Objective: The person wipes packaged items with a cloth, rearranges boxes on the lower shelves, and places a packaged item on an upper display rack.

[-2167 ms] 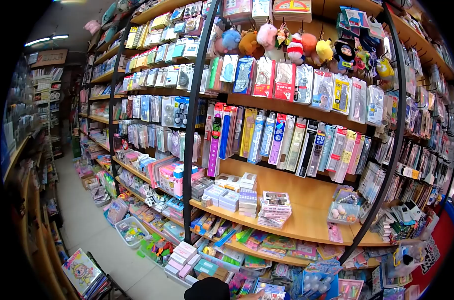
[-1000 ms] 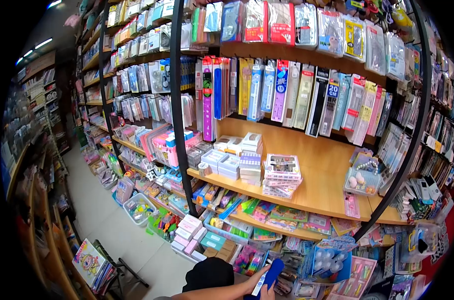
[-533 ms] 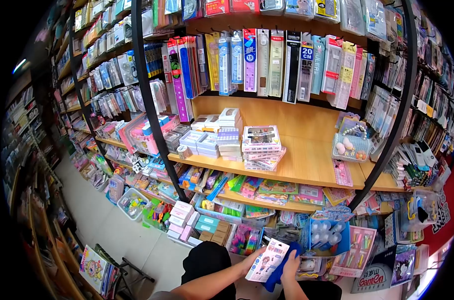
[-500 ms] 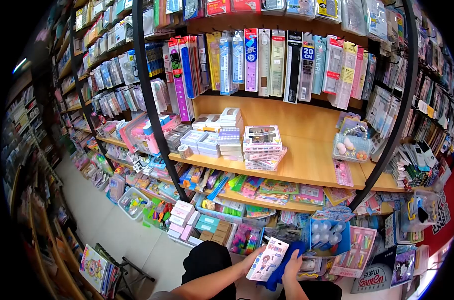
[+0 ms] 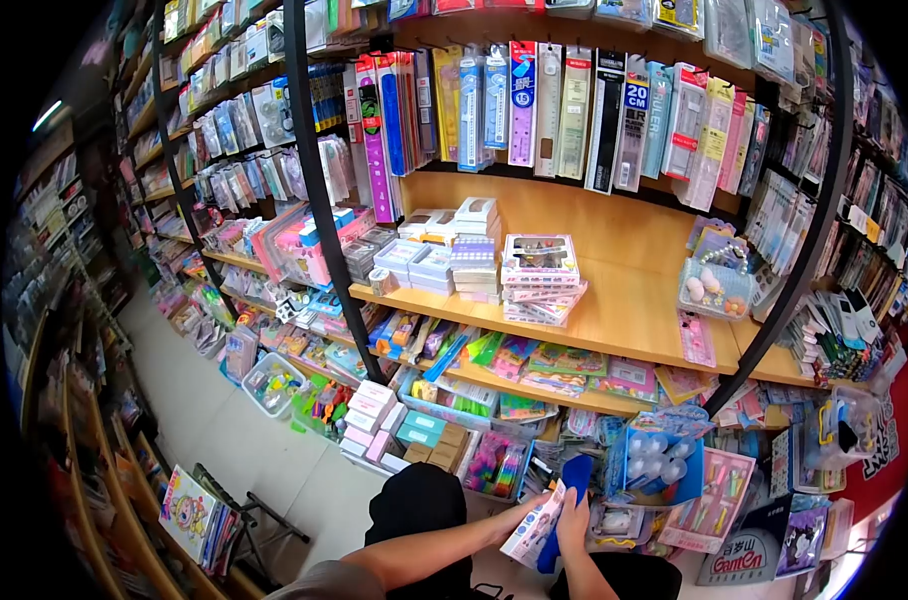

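My left hand (image 5: 520, 520) grips a white printed box (image 5: 532, 532) by its left side, low in front of my knees. The box is tilted, with small pictures and coloured print on its face. In my right hand (image 5: 574, 520) is a blue cloth (image 5: 576, 474), folded and pressed along the right side of the box. Part of the cloth sticks up above the fingers and part hangs below. The right fingertips are partly hidden behind the cloth and box.
Just beyond my hands stand a blue carton of clear round-topped items (image 5: 662, 465), a pink boxed set (image 5: 711, 500) and a bin of rainbow-coloured items (image 5: 496, 464). Stacked boxes (image 5: 540, 275) rest on the wooden shelf (image 5: 624, 290). Rulers hang above. Books (image 5: 196, 512) stand at lower left.
The box has turned more edge-on and tilted. The blue cloth has gone from bunched beside the box to raised and flattened along it. The view has shifted slightly.
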### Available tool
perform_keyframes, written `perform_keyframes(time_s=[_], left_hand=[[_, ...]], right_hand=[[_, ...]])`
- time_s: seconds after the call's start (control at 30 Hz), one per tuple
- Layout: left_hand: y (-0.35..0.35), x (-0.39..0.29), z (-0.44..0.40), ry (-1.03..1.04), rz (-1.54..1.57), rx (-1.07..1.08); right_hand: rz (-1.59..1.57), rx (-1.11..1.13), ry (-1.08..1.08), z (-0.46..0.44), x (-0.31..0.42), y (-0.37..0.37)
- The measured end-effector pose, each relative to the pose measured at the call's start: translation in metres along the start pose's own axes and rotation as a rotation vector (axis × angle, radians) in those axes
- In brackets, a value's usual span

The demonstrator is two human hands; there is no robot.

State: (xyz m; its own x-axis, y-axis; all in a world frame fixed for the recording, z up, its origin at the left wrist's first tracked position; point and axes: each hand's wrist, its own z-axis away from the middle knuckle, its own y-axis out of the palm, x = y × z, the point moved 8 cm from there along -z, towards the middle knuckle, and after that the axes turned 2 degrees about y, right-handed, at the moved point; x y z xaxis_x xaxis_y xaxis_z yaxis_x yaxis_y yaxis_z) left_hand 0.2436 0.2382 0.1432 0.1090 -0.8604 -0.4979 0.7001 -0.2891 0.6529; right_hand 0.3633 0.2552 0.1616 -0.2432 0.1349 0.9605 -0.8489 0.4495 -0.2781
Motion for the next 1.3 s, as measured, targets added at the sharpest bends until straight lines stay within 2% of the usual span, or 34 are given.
perform_keyframes(time_s=[0.07, 0.1, 0.13, 0.2, 0.27, 0.33, 0.47, 0.5, 0.6, 0.63, 0.67, 0.7, 0.77, 0.83, 0.93, 0.97, 1.0, 1.03, 1.07, 1.17, 1.2, 1.27, 1.3], left_hand=[[-0.013, 0.004, -0.008, 0.030, 0.042, -0.003], [-0.013, 0.000, -0.004, 0.039, 0.082, -0.003], [-0.015, -0.003, -0.001, 0.035, 0.122, 0.000], [-0.001, -0.034, 0.014, 0.158, 0.205, 0.080], [0.055, -0.066, 0.044, 0.207, 0.383, 0.549], [0.061, -0.081, 0.052, 0.249, 0.440, 0.600], [0.046, -0.074, 0.044, 0.234, 0.426, 0.508], [0.042, -0.073, 0.043, 0.251, 0.373, 0.414], [-0.004, -0.051, 0.005, 0.302, 0.274, 0.154], [-0.030, -0.037, -0.020, 0.246, 0.439, 0.486], [-0.024, -0.051, -0.003, 0.377, 0.346, -0.025], [-0.030, -0.050, -0.002, 0.394, 0.401, -0.011], [-0.045, -0.060, -0.021, 0.462, 0.467, 0.070], [-0.041, -0.065, -0.021, 0.459, 0.455, 0.055], [-0.035, -0.066, -0.013, 0.439, 0.430, 0.025], [-0.032, -0.065, -0.009, 0.430, 0.421, 0.015], [-0.028, -0.064, -0.005, 0.421, 0.410, 0.008], [-0.030, -0.062, 0.002, 0.417, 0.303, -0.119], [-0.023, -0.068, 0.003, 0.427, 0.287, -0.040], [-0.008, -0.079, 0.006, 0.525, 0.202, -0.035], [-0.005, -0.076, 0.013, 0.450, 0.161, -0.059], [-0.014, -0.078, 0.012, 0.525, 0.007, -0.176], [-0.027, -0.076, 0.007, 0.595, 0.121, -0.204]], right_hand=[[-0.015, -0.059, 0.062, 0.001, -0.017, -0.007], [0.001, -0.089, 0.019, 0.003, -0.002, -0.014], [-0.086, -0.069, 0.079, -0.003, -0.023, -0.015], [-0.316, -0.061, 0.393, -0.002, -0.064, -0.012], [-0.388, -0.110, 0.531, 0.015, -0.030, -0.020], [-0.467, -0.139, 0.389, 0.008, -0.040, -0.018], [-0.199, -0.103, 0.173, 0.006, 0.008, -0.031], [-0.110, -0.075, 0.124, 0.006, 0.018, -0.032], [-0.051, 0.018, -0.363, 0.026, 0.091, -0.004], [0.255, 0.120, -0.424, 0.038, 0.092, 0.013], [0.562, 0.221, -0.479, 0.051, 0.086, 0.030], [0.430, 0.320, -0.467, 0.060, 0.082, 0.040], [0.479, 0.416, -0.560, 0.079, 0.093, 0.047], [0.551, 0.460, -0.668, 0.093, 0.109, 0.046], [0.545, 0.391, -0.673, 0.094, 0.112, 0.042], [0.631, 0.339, -0.656, 0.090, 0.105, 0.041], [0.596, 0.308, -0.590, 0.083, 0.092, 0.039], [0.561, 0.277, -0.527, 0.076, 0.076, 0.038], [0.527, 0.246, -0.464, 0.070, 0.071, 0.033], [0.335, 0.237, -0.300, 0.061, 0.069, 0.014], [0.265, 0.239, -0.244, 0.060, 0.073, 0.009], [0.169, 0.193, -0.219, 0.057, 0.071, -0.001], [0.090, 0.197, -0.170, 0.055, 0.060, -0.003]])
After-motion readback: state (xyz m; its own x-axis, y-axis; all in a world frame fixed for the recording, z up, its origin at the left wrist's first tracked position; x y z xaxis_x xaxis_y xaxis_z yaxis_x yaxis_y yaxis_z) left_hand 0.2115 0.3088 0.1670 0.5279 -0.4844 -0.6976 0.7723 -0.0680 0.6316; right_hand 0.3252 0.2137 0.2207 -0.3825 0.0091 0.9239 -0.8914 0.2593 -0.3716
